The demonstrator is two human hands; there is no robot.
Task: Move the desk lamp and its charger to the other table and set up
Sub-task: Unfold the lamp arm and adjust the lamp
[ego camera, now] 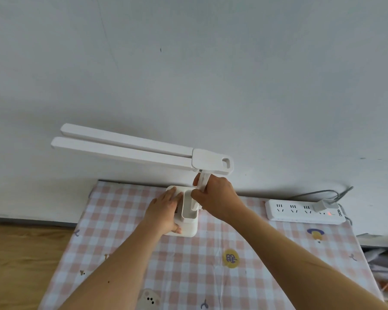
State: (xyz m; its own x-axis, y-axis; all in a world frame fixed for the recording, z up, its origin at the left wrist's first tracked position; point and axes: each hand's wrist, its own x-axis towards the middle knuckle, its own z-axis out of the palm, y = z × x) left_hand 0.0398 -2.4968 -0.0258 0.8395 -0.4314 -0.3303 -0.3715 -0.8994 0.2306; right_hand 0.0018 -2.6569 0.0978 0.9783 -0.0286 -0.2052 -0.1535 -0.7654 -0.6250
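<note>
Well, my right hand (214, 194) wraps the desk lamp's (207, 161) upright stem and my left hand (165, 212) clasps its base on the table (188, 278). Its long bars reach leftward; the charger (321, 205) sits right, nearer my right hand.

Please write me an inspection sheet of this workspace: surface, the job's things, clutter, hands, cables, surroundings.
Surface: table under a pink checked cloth printed with small cartoon figures.
Job's things: white desk lamp stands on the cloth, its two light bars pointing left; the charger is plugged into the power strip, whose red light is on.
Clutter: nothing seen.
Hands: left hand holds the lamp's base; right hand grips the stem.
Cables: grey cable loops from the charger behind the strip; its other end is hidden.
Surroundings: white wall behind; wooden floor at the left.
</note>
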